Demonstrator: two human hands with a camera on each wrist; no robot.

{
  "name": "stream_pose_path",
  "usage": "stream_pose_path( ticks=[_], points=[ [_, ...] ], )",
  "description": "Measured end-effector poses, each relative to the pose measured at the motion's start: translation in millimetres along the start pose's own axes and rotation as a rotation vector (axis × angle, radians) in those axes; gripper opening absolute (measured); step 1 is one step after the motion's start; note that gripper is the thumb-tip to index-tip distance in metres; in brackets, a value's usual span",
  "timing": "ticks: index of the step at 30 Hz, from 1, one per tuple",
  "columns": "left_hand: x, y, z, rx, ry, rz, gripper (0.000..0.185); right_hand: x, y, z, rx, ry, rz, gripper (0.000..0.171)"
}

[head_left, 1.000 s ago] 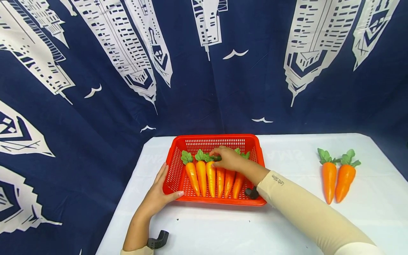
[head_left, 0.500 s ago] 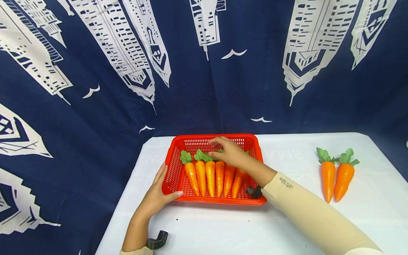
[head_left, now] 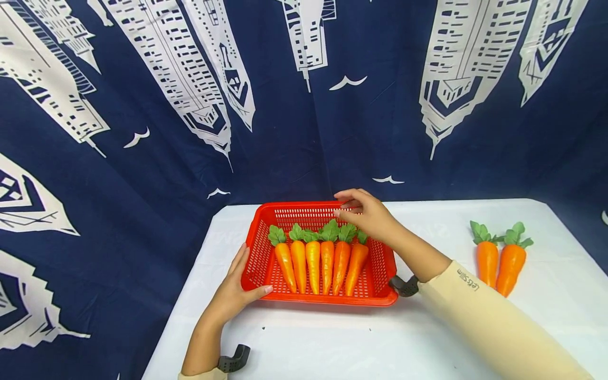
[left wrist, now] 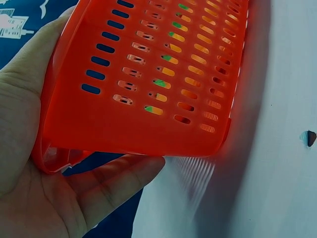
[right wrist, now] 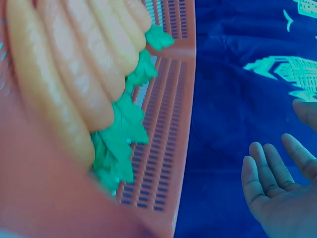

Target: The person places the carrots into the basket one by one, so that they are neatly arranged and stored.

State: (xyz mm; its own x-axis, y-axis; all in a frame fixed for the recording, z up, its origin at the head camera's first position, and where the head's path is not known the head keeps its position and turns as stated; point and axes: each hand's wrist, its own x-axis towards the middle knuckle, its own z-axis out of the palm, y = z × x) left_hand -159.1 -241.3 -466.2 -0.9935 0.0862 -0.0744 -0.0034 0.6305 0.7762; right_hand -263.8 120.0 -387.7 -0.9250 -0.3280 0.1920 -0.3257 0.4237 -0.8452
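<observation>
Several orange carrots (head_left: 327, 266) lie side by side in a red plastic basket (head_left: 328, 300), green leaves toward the far wall. My left hand (head_left: 230, 298) holds the basket's left end, thumb on the near rim and fingers along the side. In the left wrist view, that hand (left wrist: 29, 148) wraps the basket's corner. My right hand (head_left: 372, 214) hovers over the far right part of the basket, fingers loosely bent and holding nothing. The right wrist view has that hand (right wrist: 282, 198) apart from the carrots (right wrist: 69, 64), beyond the basket's rim.
Two more carrots, one (head_left: 487, 258) beside the other (head_left: 512, 264), lie on the white-covered table (head_left: 304, 343) at the right; the right sleeve overlaps their tips. A dark blue curtain (head_left: 294, 153) with white building prints hangs behind the table.
My right hand has left the carrot leaves, moving right and up toward the far rim, uncovering the carrots on the right. My left hand keeps its hold on the basket.
</observation>
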Motion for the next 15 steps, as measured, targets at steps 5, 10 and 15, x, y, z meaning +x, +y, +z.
stream_pose_path(
  ticks=[5, 10, 15],
  points=[
    [-0.1, 0.0, -0.4, 0.004, 0.002, 0.0, 0.116, -10, 5, -18, -0.038, 0.025, 0.024, 0.042],
    [0.1, -0.4, -0.3, 0.004, 0.002, 0.002, 0.116, -22, 11, -35, -0.046, 0.047, 0.055, 0.046],
    [-0.2, -0.4, 0.0, 0.005, 0.001, 0.006, 0.117, -38, 18, -52, -0.055, 0.069, 0.087, 0.052]
  ],
)
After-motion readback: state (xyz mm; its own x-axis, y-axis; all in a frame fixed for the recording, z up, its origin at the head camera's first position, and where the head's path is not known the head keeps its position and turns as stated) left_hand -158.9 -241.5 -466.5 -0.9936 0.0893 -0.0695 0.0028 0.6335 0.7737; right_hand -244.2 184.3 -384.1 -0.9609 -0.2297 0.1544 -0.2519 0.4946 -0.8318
